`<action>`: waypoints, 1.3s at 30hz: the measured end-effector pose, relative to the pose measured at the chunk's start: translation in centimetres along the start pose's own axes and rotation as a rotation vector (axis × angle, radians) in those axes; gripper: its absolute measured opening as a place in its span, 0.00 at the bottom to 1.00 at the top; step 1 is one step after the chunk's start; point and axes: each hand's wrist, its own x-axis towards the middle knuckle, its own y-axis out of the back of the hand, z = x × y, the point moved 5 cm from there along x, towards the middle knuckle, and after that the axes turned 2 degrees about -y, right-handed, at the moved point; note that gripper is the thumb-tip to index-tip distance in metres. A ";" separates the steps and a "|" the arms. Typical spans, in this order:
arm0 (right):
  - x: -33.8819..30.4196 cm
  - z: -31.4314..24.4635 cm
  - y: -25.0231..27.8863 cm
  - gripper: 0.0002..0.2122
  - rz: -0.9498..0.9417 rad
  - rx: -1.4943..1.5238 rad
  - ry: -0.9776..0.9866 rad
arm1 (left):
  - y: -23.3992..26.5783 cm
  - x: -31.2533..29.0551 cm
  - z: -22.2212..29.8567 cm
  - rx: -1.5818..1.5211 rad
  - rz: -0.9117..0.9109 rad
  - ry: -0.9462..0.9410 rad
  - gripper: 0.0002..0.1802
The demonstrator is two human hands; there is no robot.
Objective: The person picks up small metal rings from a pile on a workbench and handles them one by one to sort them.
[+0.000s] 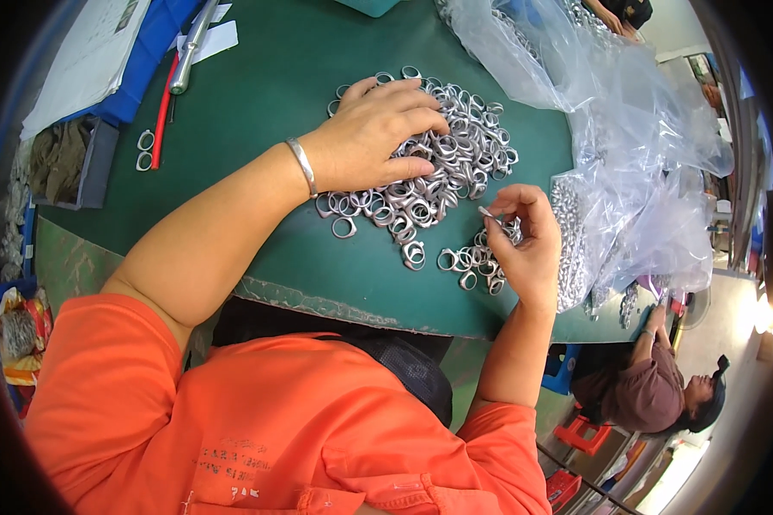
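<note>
Your left hand lies with fingers unclenched, the ring pile under them; your right hand pinches a small metal piece, apparently a ring, between its fingers, with a loose ring cluster just beneath. Advisable: hold lightly, clear of neighbouring rings

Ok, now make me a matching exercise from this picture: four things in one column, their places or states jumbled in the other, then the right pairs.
Things
1. Left hand
2. Right hand
3. Shiny silver metal bangle
4. Long thin red stick

Places or states
A. Around the left wrist
B. Pinching a small silver-coloured metal piece
C. On the flat green tabletop, beside two rings
D. Spread over the large heap of silver-coloured metal rings

Pairs: 1-D, 2-B, 3-A, 4-C
</note>
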 end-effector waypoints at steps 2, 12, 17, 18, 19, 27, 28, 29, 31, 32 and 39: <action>0.0 -0.3 -0.1 0.17 0.008 0.111 0.048 | 0.2 -0.1 -0.1 0.003 0.017 0.002 0.22; -0.2 -0.5 1.4 0.15 -0.103 0.324 -0.002 | 0.4 0.1 -0.1 0.008 0.002 0.003 0.22; 1.7 -1.4 0.6 0.09 -0.312 -0.012 0.067 | 0.3 0.1 -0.2 0.005 -0.025 0.010 0.22; 2.4 -1.4 0.5 0.09 -0.172 -0.147 0.061 | 0.2 0.0 -0.1 0.007 -0.028 0.004 0.22; 2.9 -1.3 0.0 0.08 -0.103 -0.228 0.117 | 0.3 0.0 -0.2 -0.001 -0.025 0.006 0.23; 1.8 2.6 1.1 0.07 -0.077 0.293 -0.344 | 0.4 0.1 0.0 -0.007 -0.041 0.019 0.23; 1.7 2.8 1.3 0.06 -0.088 0.409 -0.365 | 0.6 0.1 0.0 -0.001 -0.041 0.032 0.23; 1.6 2.8 1.7 0.06 -0.076 0.410 -0.368 | 0.7 0.1 0.0 -0.004 -0.051 0.038 0.23; 1.4 2.6 2.0 0.07 -0.210 0.572 -0.398 | 0.7 0.1 -0.1 0.001 -0.054 0.028 0.23; 1.4 2.7 2.8 0.07 -0.202 0.574 -0.396 | 0.7 0.1 -0.2 0.008 -0.051 0.029 0.23; 4.1 -0.5 2.4 0.06 -0.280 -0.121 -0.147 | 0.6 0.1 0.1 0.033 -0.056 0.010 0.23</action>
